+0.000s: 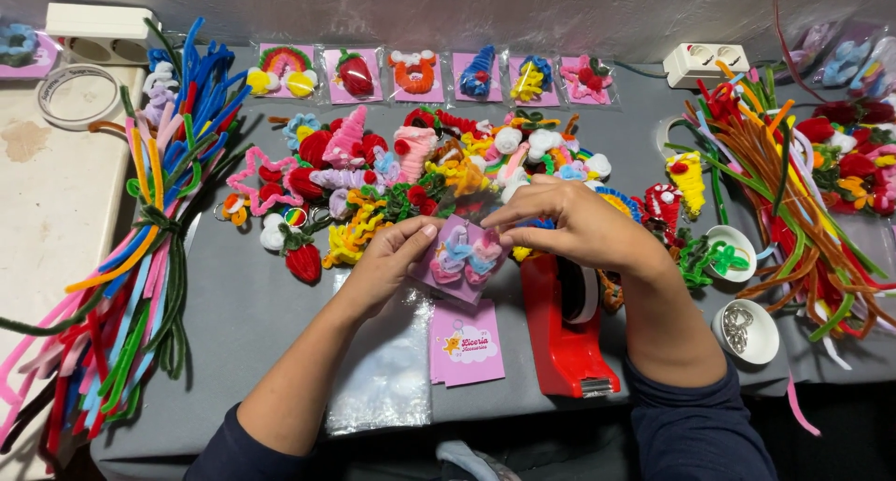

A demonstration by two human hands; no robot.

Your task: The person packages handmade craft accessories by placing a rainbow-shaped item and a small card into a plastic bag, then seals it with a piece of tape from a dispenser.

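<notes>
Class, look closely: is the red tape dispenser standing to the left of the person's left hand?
No. The red tape dispenser stands under the right hand, to the right of the left hand, which holds the pink card.

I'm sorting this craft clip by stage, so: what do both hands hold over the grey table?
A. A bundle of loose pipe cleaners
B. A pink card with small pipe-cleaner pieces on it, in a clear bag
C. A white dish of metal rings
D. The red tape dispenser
B: the left hand and right hand pinch the pink card between them; the red tape dispenser stands untouched beneath.
</notes>
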